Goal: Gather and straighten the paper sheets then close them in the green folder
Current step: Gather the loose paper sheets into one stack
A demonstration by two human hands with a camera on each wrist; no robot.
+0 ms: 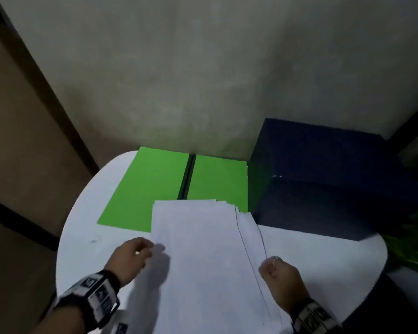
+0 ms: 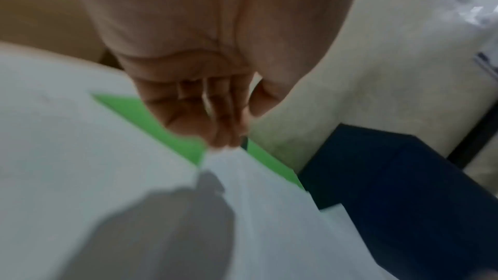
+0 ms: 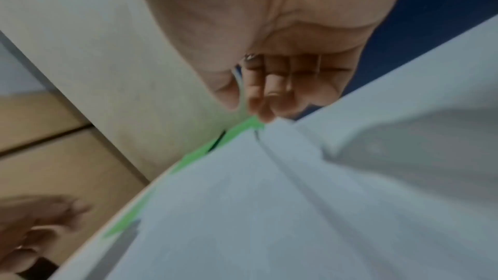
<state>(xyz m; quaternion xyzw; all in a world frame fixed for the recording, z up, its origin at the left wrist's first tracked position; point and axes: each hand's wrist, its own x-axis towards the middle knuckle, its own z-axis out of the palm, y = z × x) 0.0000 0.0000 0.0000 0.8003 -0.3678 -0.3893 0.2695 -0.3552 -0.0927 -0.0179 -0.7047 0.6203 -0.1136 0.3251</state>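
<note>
The green folder (image 1: 150, 189) lies open and flat at the back of the white round table (image 1: 87, 237), its black spine in the middle. A loose stack of white paper sheets (image 1: 203, 249) lies in front of it, over the folder's near edge, with several sheets fanned out on the right side. My left hand (image 1: 147, 247) is at the stack's left edge, fingers relaxed and holding nothing; the left wrist view shows its fingertips (image 2: 226, 135) just over a paper corner (image 2: 215, 169). My right hand (image 1: 268, 263) sits at the stack's right edge, and its fingertips (image 3: 261, 114) touch the paper's (image 3: 242, 199) edge.
A dark blue box (image 1: 323, 177) stands on the table right of the folder, close to the papers' far right corner. Green plant leaves (image 1: 410, 249) show past the table's right rim. A grey wall rises behind the table.
</note>
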